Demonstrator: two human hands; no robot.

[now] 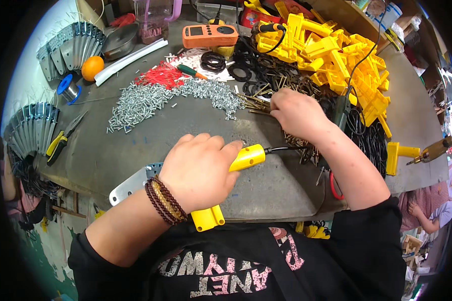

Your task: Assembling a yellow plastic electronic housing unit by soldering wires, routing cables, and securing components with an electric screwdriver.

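My left hand [198,168] is wrapped over a yellow plastic handle [249,157], which has a yellow side grip [208,218] below the palm. A grey metal plate [128,186] sticks out to the left beneath my wrist, and a black cable [286,149] leaves the handle's right end. My right hand [297,111] reaches into the heap of long brass-coloured screws [257,104] with its fingers curled down. Its fingertips are hidden, so what they pinch cannot be made out. Small silver screws [140,106] lie in a heap left of it.
Yellow plastic housings [331,55] are piled at the back right, near black rings [241,72]. A green-handled screwdriver [191,71] lies by red sleeves [160,75]. An orange meter [209,36] stands behind. At left are pliers [65,138], a solder spool [69,90] and fanned metal plates [32,128].
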